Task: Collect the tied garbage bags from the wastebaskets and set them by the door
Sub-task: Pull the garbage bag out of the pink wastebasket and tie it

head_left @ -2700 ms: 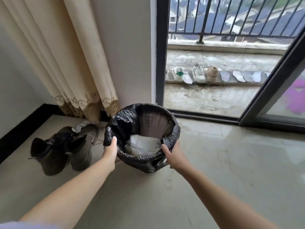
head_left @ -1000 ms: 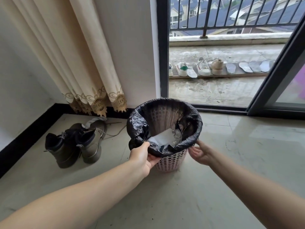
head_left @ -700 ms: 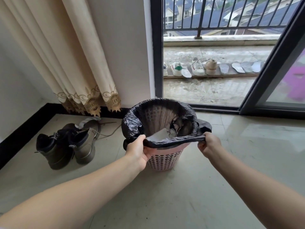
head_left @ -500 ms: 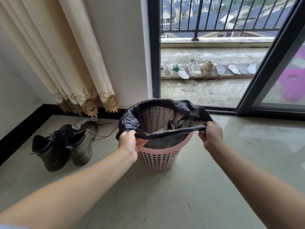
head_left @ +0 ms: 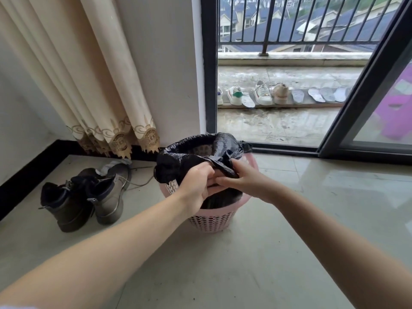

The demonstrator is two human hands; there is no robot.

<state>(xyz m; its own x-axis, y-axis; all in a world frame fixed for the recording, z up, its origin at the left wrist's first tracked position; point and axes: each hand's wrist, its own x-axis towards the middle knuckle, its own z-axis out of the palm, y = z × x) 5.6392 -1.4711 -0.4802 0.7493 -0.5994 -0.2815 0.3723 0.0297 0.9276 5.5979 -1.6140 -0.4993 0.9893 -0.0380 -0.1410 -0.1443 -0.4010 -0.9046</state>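
Note:
A pink perforated wastebasket (head_left: 211, 217) stands on the tiled floor near the balcony door. A black garbage bag (head_left: 178, 161) lines it, with its near rim pulled off the basket and gathered over the opening. My left hand (head_left: 197, 184) grips the bunched plastic from the left. My right hand (head_left: 243, 177) pinches the same gathered edge from the right, and the two hands touch above the basket. The far and left parts of the bag still hang over the rim. The bag's contents are hidden.
A pair of dark boots (head_left: 84, 197) lies on the floor left of the basket. A cream curtain (head_left: 93, 85) hangs by the wall. The sliding glass door (head_left: 365, 103) stands open to a balcony with a row of shoes (head_left: 256, 94) and insoles.
Both hands peeled the bag's near rim off the basket, lifted it, and brought the two ends together over the opening. The white rubbish inside is now covered.

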